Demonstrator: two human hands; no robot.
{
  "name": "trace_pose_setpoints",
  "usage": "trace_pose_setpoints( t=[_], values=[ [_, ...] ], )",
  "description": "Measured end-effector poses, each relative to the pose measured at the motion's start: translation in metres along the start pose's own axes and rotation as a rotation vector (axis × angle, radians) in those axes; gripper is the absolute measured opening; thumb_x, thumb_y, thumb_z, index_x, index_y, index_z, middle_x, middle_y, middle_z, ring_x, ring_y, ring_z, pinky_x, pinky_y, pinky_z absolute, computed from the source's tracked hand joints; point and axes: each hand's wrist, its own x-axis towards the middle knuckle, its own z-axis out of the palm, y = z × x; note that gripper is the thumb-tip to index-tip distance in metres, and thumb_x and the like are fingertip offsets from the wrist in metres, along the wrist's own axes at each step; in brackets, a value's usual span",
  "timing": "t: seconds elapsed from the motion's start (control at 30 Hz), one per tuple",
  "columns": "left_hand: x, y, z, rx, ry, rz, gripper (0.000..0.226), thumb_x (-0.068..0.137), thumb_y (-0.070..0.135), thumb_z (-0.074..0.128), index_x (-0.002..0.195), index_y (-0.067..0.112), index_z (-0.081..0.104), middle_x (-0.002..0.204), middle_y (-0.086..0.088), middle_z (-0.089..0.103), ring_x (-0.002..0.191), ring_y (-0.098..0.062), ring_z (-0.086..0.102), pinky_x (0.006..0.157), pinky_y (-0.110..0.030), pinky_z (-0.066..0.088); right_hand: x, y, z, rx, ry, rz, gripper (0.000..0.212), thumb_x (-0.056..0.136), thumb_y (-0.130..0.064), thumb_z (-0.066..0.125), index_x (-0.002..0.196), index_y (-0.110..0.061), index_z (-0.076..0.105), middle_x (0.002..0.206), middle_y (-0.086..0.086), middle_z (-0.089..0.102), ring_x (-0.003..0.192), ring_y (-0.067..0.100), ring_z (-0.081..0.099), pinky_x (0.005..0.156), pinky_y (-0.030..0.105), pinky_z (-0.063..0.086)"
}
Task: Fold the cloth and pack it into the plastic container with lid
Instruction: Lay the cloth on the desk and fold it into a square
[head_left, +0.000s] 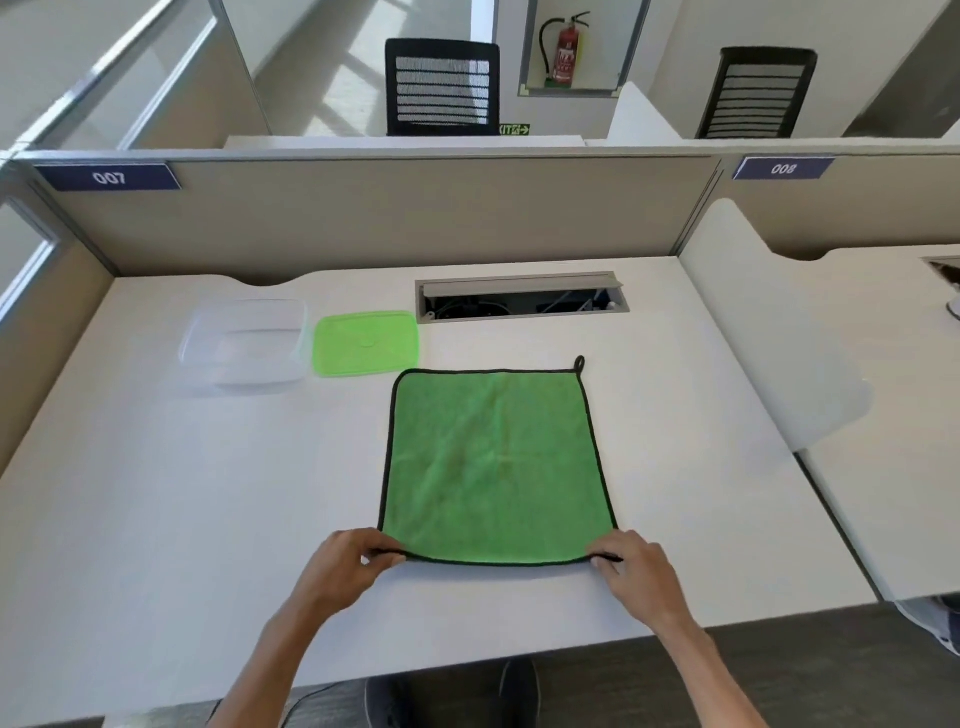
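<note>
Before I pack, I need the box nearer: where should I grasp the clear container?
Probably the clear container's near rim, left hand coming from the front: it sits open, upright, and the green lid crowds its right side.

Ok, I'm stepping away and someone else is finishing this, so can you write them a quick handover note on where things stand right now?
Left hand: pinching the near left corner of the flat green microfibre cloth with black trim.
Right hand: pinching its near right corner.
The cloth lies spread open on the white desk, hanging loop at the far right corner.
The clear rectangular plastic container sits empty at far left; its green plastic lid lies flat beside it, to the right.
Done: cloth laid out.
Left: fold, pack, close lid.
</note>
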Motion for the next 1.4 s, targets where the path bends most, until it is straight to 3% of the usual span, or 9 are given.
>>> trace_pose_setpoints(
  t=[0.17,0.3,0.47,0.57,0.7,0.83,0.97,1.23,1.4],
  values=[
    [-0.001,-0.001,-0.005,0.094,-0.149,-0.057,0.013,0.092,0.054,0.084,0.088,0.064,0.077,0.098,0.024,0.082,0.078,0.002,0.074,0.081,-0.032,0.064,0.002,0.003,-0.005,-0.032,-0.104,0.025,0.014,0.098,-0.023,0.077,0.106,-0.031,0.085,0.104,-0.024,0.070,0.102,0.006,0.069,0.098,0.033,0.056],
    [0.010,0.013,-0.015,0.156,-0.200,-0.074,0.005,0.093,0.054,0.084,0.090,0.053,0.080,0.102,0.017,0.083,0.082,-0.004,0.076,0.083,-0.035,0.063,0.015,0.004,-0.012,-0.016,-0.199,0.077,0.009,0.096,-0.027,0.077,0.099,-0.035,0.082,0.106,-0.013,0.077,0.101,0.011,0.069,0.093,0.031,0.056],
    [0.014,0.026,-0.004,0.122,-0.053,-0.158,0.015,0.096,0.053,0.081,0.101,0.040,0.087,0.102,0.014,0.081,0.091,-0.011,0.072,0.082,-0.036,0.061,0.032,0.000,-0.020,-0.021,-0.305,0.067,0.016,0.095,-0.026,0.078,0.091,-0.041,0.073,0.100,-0.016,0.075,0.097,0.007,0.070,0.087,0.026,0.055],
    [0.015,0.031,0.001,0.031,0.104,-0.177,0.017,0.099,0.051,0.078,0.102,0.036,0.086,0.096,0.017,0.081,0.079,-0.004,0.067,0.070,-0.031,0.053,0.046,-0.001,-0.031,0.034,-0.314,0.048,0.017,0.094,-0.024,0.080,0.090,-0.039,0.075,0.098,-0.014,0.076,0.095,0.007,0.071,0.088,0.029,0.056],
    [0.023,0.046,-0.010,-0.008,0.322,-0.134,0.019,0.099,0.049,0.080,0.104,0.032,0.087,0.098,0.020,0.081,0.073,-0.003,0.060,0.065,-0.024,0.042,0.072,-0.004,-0.054,0.083,-0.236,0.010,0.023,0.091,-0.019,0.083,0.083,-0.040,0.077,0.091,-0.015,0.081,0.092,0.005,0.074,0.089,0.033,0.059],
    [0.054,0.055,-0.031,-0.063,0.444,-0.059,0.016,0.096,0.041,0.086,0.100,0.026,0.088,0.096,0.018,0.082,0.095,-0.019,0.061,0.085,-0.043,0.052,0.112,-0.012,-0.075,0.135,-0.102,-0.007,0.029,0.090,-0.011,0.082,0.076,-0.036,0.077,0.078,-0.023,0.077,0.085,0.008,0.073,0.083,0.036,0.059],
    [0.091,0.062,-0.050,-0.103,0.484,-0.043,0.016,0.099,0.038,0.082,0.105,0.025,0.088,0.109,0.011,0.084,0.114,-0.025,0.064,0.098,-0.046,0.052,0.151,-0.022,-0.087,0.181,-0.030,0.014,0.017,0.093,-0.013,0.079,0.084,-0.027,0.080,0.085,-0.010,0.081,0.091,0.017,0.074,0.091,0.046,0.059],
    [0.160,0.058,-0.062,-0.184,0.525,-0.090,0.020,0.105,0.038,0.073,0.113,0.024,0.084,0.112,0.005,0.083,0.112,-0.025,0.069,0.091,-0.040,0.053,0.218,-0.047,-0.083,0.215,0.110,0.076,0.012,0.099,-0.021,0.075,0.096,-0.031,0.079,0.097,-0.012,0.081,0.095,0.018,0.073,0.091,0.044,0.060],
    [0.186,0.053,-0.063,-0.222,0.539,-0.113,0.018,0.107,0.042,0.069,0.112,0.030,0.081,0.111,0.009,0.083,0.108,-0.022,0.074,0.093,-0.043,0.058,0.246,-0.057,-0.075,0.196,0.186,0.075,0.010,0.100,-0.023,0.074,0.107,-0.030,0.078,0.106,-0.010,0.080,0.101,0.019,0.071,0.096,0.043,0.057]
  ],
)
